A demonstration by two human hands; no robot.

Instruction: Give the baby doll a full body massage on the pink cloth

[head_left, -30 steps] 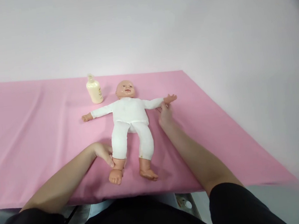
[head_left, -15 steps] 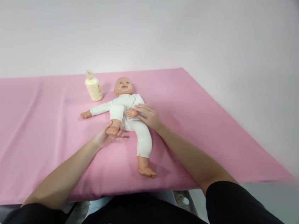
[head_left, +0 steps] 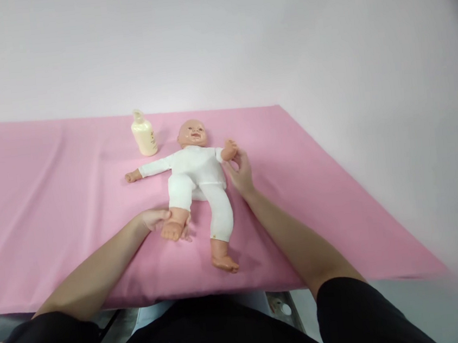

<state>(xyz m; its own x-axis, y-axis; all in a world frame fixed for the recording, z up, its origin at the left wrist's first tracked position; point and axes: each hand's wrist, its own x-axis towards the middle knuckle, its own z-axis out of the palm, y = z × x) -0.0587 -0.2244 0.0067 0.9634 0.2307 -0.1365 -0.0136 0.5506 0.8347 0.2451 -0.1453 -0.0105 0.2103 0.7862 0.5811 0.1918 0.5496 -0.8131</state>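
A baby doll with a white cloth body lies face up, its head toward the wall. My left hand is closed around the doll's lower leg on the left, thumb on top and fingertips showing beneath the ankle. That leg is raised a little off the cloth. On the other side, my right hand grips the doll's hand and wrist, holding that arm out beside the shoulder. The doll's other arm stretches out to the left, and its other leg rests straight on the cloth.
A cream-coloured pump bottle stands upright to the left of the doll's head. Pink cloth covers the table, with its near edge just before my body. A white wall rises behind.
My right hand has carried the doll's arm from across its belly out to the right and up. My left hand has drawn the bent leg down toward me, straightening it.
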